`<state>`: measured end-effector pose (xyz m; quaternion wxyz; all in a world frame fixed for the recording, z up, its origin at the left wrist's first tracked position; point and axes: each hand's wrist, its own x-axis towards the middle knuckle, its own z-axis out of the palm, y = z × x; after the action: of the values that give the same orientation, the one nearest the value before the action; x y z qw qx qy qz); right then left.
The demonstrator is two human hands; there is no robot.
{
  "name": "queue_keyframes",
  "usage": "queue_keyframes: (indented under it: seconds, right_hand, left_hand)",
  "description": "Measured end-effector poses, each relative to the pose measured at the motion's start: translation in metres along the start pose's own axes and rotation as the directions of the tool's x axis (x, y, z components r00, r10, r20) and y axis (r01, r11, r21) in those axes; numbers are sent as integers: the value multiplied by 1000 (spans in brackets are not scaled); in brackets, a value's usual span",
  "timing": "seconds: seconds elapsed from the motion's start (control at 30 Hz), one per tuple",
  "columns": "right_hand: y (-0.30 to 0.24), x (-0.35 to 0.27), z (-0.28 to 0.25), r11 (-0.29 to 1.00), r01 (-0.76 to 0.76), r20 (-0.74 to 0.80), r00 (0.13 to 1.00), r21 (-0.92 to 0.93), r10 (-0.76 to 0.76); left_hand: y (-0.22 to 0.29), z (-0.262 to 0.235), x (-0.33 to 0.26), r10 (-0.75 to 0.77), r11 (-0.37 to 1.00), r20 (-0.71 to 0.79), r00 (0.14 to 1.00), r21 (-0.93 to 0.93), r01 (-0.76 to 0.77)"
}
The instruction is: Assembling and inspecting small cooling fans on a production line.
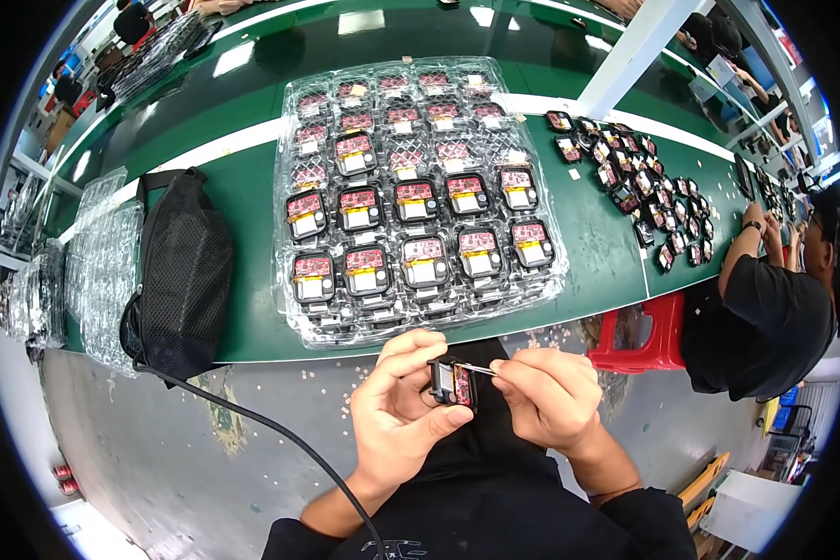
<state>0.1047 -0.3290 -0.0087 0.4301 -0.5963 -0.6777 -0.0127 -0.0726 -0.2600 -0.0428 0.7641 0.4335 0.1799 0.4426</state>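
My left hand (394, 411) is closed around a small black-cased electronic module (445, 381), holding it tilted just off the table's front edge. Inside its open case show a red circuit board and a pale block. In my right hand (555, 399), thumb and fingers pinch metal tweezers (477, 369), whose tip reaches the module's upper edge. Whether the tip grips anything is too small to tell. Beyond my hands, a stack of clear plastic trays (558, 271) lies on the green table (252, 280). Similar modules (423, 260) sit in the near rows of its top tray.
A black mesh bag (189, 271) and more clear trays (103, 271) lie at left. A black cable (280, 425) runs toward me. Many loose modules (658, 191) spread at right, near a red stool (639, 336) and a seated co-worker (765, 317). A white post (635, 61) rises behind.
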Motion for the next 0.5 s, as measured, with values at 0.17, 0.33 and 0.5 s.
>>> queue_keyframes:
  seconds: [0.17,0.33,0.5]
  right_hand:
    - [3,-1,-1,1000,19,25,999,10,-20]
    - [2,-2,0,1000,14,32,999,-18,-13]
    - [-2,-5,7,997,16,12,1000,-75,-15]
  left_hand:
    - [2,3,1,-38,999,6,999,6,38]
    - [0,1,0,-36,999,13,999,14,36]
    - [-2,3,-2,-29,999,-41,999,13,30]
